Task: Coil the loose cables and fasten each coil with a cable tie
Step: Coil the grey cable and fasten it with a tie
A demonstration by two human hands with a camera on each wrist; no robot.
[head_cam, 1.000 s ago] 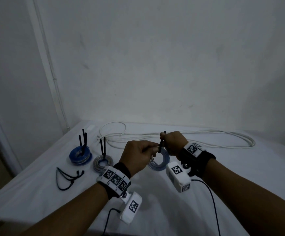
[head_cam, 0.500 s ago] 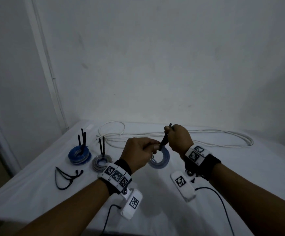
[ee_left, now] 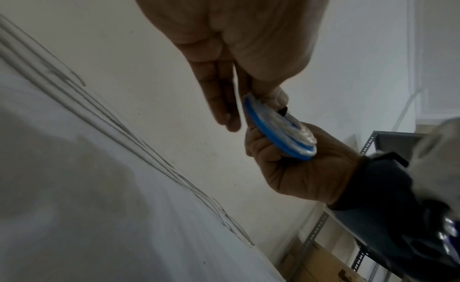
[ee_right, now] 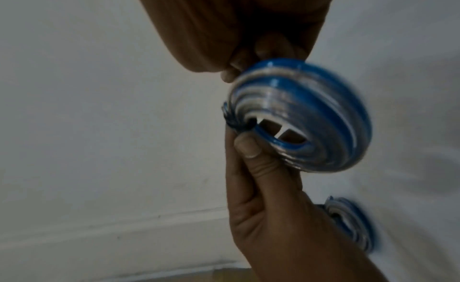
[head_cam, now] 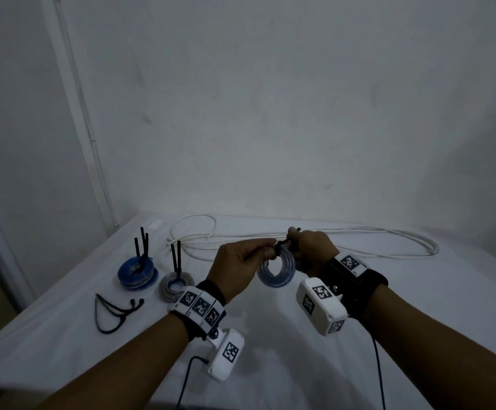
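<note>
A small blue-and-clear cable coil [head_cam: 276, 272] hangs in the air between both hands above the table. My left hand [head_cam: 270, 251] pinches its top edge, thumb on one face [ee_right: 246, 146] and fingers behind. A black cable tie [head_cam: 280, 248] wraps the coil at that spot. Just right of it, my right hand [head_cam: 292, 236] has its curled fingers pinching the tie's tail, whose tip pokes out above the knuckles. In the left wrist view the coil [ee_left: 278, 129] shows edge-on with a bit of tie [ee_left: 282, 110]. In the right wrist view the coil [ee_right: 298, 117] is blurred.
Two tied coils, a blue one [head_cam: 136, 273] and a greyish one [head_cam: 176, 284], lie at the left with tie tails sticking up. Spare black ties [head_cam: 113, 313] lie nearer the front left. A long loose white cable [head_cam: 434, 249] sprawls along the back of the white-clothed table [head_cam: 270, 365].
My right hand, which had risen with the tie tail, has dropped back down close to the left hand. The coil stays held at about the same place.
</note>
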